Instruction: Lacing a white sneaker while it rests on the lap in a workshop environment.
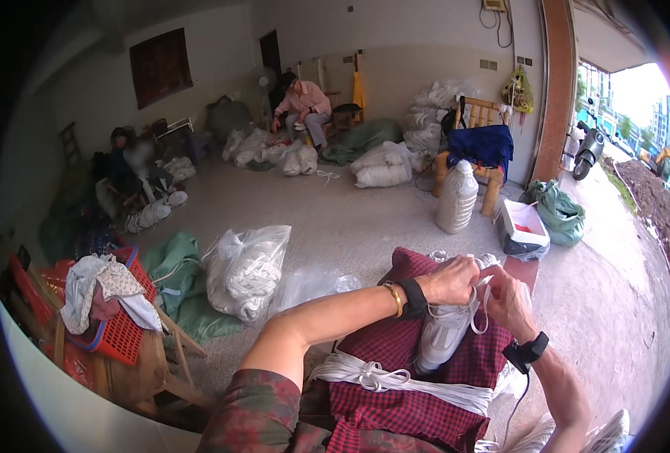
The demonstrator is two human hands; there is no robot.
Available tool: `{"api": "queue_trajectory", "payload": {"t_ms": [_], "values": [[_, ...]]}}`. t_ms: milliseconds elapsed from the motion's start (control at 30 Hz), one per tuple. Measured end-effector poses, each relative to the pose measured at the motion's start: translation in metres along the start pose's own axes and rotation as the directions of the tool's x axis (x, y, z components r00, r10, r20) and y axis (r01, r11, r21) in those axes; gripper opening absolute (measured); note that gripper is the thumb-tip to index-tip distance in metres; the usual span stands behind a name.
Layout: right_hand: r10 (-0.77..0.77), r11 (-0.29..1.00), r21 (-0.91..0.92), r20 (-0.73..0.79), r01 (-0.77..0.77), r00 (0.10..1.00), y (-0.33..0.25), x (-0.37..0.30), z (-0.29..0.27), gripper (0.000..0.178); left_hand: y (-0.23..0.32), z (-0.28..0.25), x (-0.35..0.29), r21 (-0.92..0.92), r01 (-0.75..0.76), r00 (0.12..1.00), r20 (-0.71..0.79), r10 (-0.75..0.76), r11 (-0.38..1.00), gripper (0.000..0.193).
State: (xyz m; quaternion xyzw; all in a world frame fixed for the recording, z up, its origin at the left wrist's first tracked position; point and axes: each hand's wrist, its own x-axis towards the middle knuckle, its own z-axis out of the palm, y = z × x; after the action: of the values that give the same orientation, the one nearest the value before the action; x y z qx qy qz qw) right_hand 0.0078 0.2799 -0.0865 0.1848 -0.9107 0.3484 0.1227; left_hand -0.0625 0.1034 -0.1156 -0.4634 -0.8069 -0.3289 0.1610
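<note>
A white sneaker point(439, 341) lies on the red-and-black checked cloth over my lap, its far end under my hands. My left hand point(451, 281) is closed, fingers pinched on a white shoelace point(480, 306) that hangs in a loop above the shoe. Close beside it, my right hand point(510, 300) is also closed on the lace, its fingertips partly hidden. Across the checked cloth point(395, 404) nearer to me lies a knotted bundle of white laces point(373, 375).
A red basket point(130, 332) with cloths stands on a wooden chair at left. A clear bag of white goods point(248, 272), a plastic jug point(456, 198), a white box point(524, 220) and a green sack point(557, 214) surround me. Two people sit among bags farther back.
</note>
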Motion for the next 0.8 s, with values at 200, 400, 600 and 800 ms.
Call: {"api": "queue_trajectory", "payload": {"t_ms": [200,400,600,800], "values": [[-0.195,0.98,0.017,-0.07,0.197,0.978,0.008,-0.008,0.001,0.014,0.013,-0.02,0.006,0.4,-0.026,0.976,0.206,-0.063,0.916,0.02],[-0.388,0.921,-0.083,-0.114,0.38,0.915,0.015,-0.012,0.012,0.03,-0.004,-0.077,-0.033,0.532,0.069,0.997,-0.065,-0.041,0.844,0.014],[-0.252,0.964,-0.085,0.018,0.253,0.968,0.011,-0.038,-0.003,0.043,0.029,-0.092,-0.065,-0.1,0.076,0.922,-0.371,-0.109,0.992,0.01],[-0.359,0.933,0.006,-0.041,0.36,0.932,0.003,-0.002,-0.015,0.029,-0.004,-0.093,-0.098,-0.657,0.19,0.864,-0.241,-0.442,0.73,0.018]]}}
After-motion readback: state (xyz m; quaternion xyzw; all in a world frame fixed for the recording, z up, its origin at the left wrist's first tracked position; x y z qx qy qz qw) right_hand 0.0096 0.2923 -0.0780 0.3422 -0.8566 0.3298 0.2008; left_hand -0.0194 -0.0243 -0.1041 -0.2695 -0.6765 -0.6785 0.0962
